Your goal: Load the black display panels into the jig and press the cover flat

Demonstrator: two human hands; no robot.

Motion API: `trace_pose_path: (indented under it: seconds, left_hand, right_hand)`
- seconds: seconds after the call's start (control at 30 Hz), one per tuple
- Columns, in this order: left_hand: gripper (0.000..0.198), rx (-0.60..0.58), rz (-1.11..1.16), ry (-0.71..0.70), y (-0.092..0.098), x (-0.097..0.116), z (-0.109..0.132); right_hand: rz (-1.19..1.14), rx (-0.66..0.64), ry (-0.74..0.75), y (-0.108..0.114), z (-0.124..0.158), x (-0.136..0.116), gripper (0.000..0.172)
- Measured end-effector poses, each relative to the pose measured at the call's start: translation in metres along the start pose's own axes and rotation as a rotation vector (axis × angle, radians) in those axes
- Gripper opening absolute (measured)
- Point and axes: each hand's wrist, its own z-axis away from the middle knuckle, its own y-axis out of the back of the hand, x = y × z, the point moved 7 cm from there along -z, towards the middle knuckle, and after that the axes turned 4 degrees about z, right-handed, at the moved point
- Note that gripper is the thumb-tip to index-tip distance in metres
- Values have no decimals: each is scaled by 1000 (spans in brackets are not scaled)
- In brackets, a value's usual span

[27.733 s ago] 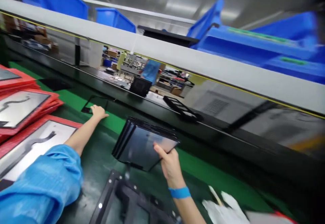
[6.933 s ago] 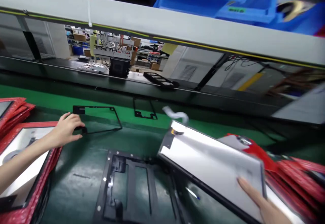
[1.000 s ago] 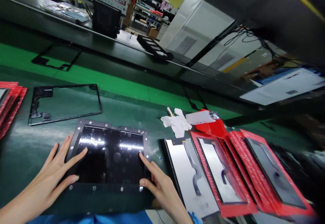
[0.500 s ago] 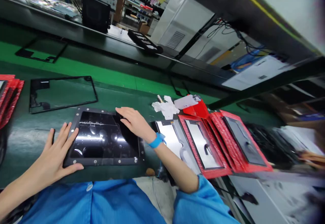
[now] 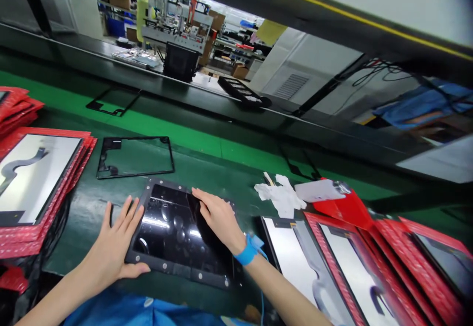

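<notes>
A black glass screen (image 5: 173, 237) lies in a dark frame studded with several round silver dots. My left hand (image 5: 116, 242) rests at its left edge, fingers spread and thumb along the lower left corner. Across the upper right part of the screen reaches my right hand (image 5: 218, 220). Its fingers are stretched out close together, the thumb apart below them; their undersides are hidden, and I make out nothing held. A blue wrist strap (image 5: 248, 252) with a cord circles my right wrist. Behind the screen lies a thin black rectangular frame (image 5: 135, 174).
Display panels with ribbon cables lie on red bubble bags (image 5: 86, 163) at left and on more red bags (image 5: 318, 227) at right. A crumpled white wipe (image 5: 283, 198) and a white bottle (image 5: 318, 190) sit behind the right stack. A raised ledge (image 5: 207, 97) runs along the back.
The view has swung left, bringing the left stack of panels further in. The screen keeps about the same place on the bench, with both hands still at it.
</notes>
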Motion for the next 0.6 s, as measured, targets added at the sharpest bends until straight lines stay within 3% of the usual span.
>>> trace_pose_path:
  seconds: [0.17, 0.27, 0.33, 0.43, 0.53, 0.6]
  left_hand:
    - [123, -15, 40, 29, 2, 0, 1]
    - [104, -10, 183, 43, 3, -1, 2]
    - [89, 61, 364, 59, 6, 0, 1]
    - [81, 107, 870, 155, 5, 9, -13]
    - [74, 141, 1583, 361, 6, 22, -53]
    - [63, 326, 1935, 532, 14, 15, -90]
  right_hand:
    - [-159, -119, -26, 18, -19, 0, 39]
    - [-338, -223, -54, 32, -31, -4, 42]
    - [-477, -263, -101, 45, -37, -9, 44]
    - [-572, -198, -139, 75, -53, -18, 42]
    - [-569, -17, -127, 105, -80, -24, 42]
    - [-514, 132, -92, 120, -99, -26, 43]
